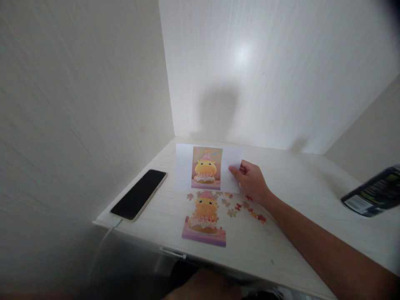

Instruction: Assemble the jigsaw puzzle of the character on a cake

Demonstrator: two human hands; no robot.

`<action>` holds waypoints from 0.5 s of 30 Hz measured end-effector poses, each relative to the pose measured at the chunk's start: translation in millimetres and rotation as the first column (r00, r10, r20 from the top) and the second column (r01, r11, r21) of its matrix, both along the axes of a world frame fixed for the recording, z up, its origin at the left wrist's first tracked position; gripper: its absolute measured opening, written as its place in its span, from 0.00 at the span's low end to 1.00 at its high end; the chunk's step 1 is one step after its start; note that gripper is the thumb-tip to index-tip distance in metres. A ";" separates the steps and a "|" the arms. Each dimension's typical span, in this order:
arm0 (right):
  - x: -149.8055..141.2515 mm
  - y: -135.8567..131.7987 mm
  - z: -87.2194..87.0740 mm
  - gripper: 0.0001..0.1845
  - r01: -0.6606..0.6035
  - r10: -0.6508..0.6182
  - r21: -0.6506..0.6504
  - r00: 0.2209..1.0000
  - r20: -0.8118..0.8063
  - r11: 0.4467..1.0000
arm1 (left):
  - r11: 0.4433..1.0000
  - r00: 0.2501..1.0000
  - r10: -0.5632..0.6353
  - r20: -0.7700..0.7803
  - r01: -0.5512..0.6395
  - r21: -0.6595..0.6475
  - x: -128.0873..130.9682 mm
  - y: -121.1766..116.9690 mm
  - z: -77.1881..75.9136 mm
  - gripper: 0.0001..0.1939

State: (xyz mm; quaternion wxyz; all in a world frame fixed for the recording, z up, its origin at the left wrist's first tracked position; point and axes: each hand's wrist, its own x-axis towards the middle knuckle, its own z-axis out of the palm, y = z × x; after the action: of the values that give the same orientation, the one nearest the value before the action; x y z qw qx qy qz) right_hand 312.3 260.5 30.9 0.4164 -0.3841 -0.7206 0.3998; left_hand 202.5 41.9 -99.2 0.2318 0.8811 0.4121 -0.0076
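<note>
My right hand (250, 179) is closed on the right edge of a white sheet of paper (184, 160), thumb on the front. Printed on the sheet is a picture of a yellow cartoon animal in a pink party hat behind a cake. Below it on the table lies a partly joined jigsaw puzzle (203, 227) with the same figure. Several loose puzzle pieces (231, 213) are scattered right of the puzzle, some close under my right wrist. The paper's lower edge hides part of the area above the puzzle. My left hand does not show.
A phone (140, 193) with a white cable (103, 241) plugged in lies at the left edge of the white table (150, 231). On the right stands a tilted-looking dark can or bottle (371, 196). Pale panels (200, 62) enclose the table's left, back and right.
</note>
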 end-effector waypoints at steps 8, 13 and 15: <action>-2.4 -5.6 4.2 0.16 -0.017 0.017 -0.043 1.000 0.013 0.999 | 0.995 0.997 0.007 0.080 -0.015 0.098 -0.4 -5.2 -14.4 0.15; -3.6 -9.0 8.0 0.17 -0.054 0.048 -0.082 0.996 -0.077 0.995 | 0.995 0.999 0.000 0.039 -0.004 0.102 -7.8 -12.5 4.2 0.14; -3.3 -8.4 6.7 0.16 -0.070 0.064 -0.078 0.994 -0.086 0.994 | 0.996 1.000 -0.003 -0.001 0.003 0.092 -9.6 -14.9 10.0 0.14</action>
State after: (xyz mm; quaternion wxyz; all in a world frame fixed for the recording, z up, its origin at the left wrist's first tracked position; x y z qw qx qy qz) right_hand 308.9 252.1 37.6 0.4167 -0.3591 -0.6983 0.4580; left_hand 192.9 26.9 -89.2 0.1905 0.8916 0.4106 0.0106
